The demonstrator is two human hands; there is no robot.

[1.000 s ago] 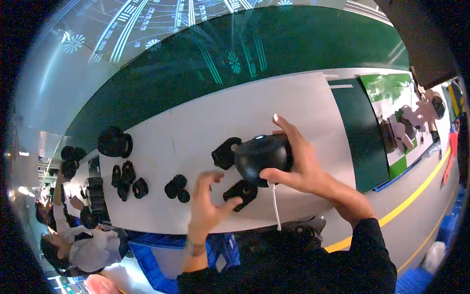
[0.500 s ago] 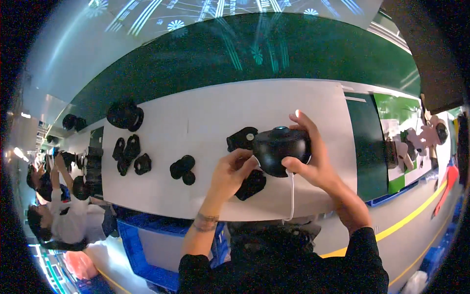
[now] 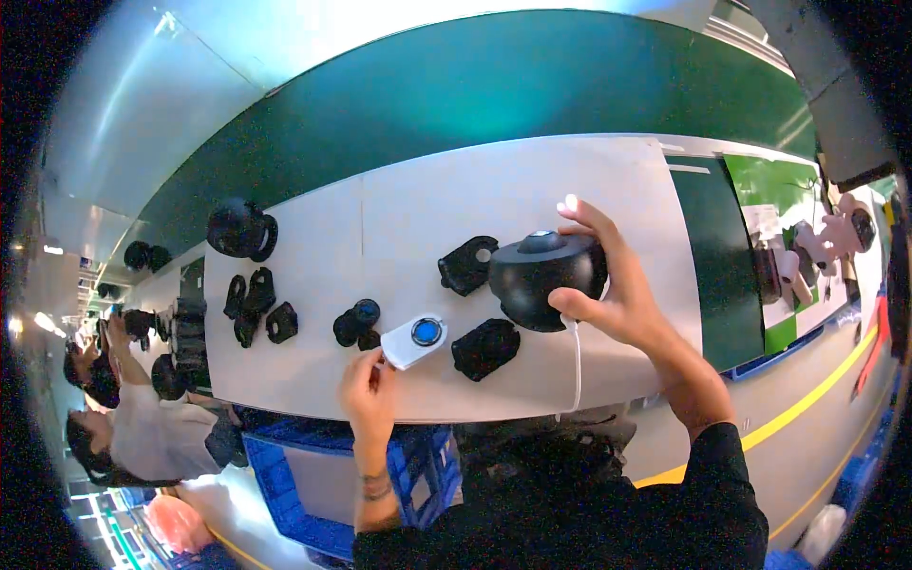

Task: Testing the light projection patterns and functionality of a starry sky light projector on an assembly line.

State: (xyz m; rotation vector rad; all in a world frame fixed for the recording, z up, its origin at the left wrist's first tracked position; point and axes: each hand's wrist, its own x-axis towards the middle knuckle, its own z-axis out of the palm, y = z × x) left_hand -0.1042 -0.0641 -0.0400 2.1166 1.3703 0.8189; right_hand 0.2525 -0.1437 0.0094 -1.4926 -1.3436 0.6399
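Note:
My right hand grips a round black dome-shaped housing and holds it tilted just above the white table. A white cable hangs from it over the table's front edge. My left hand pinches the corner of a small white flat piece with a round blue lens, lying at the near part of the table. Two black moulded parts lie beside the dome: one behind it and one in front.
More black parts lie to the left: a small pair, a cluster and a large round housing. A blue crate stands under the table. Another person works at far left. A green mat lies at right.
My left hand has left the dome and moved left and nearer, taking hold of the white piece with the blue lens. My right hand still grips the dome.

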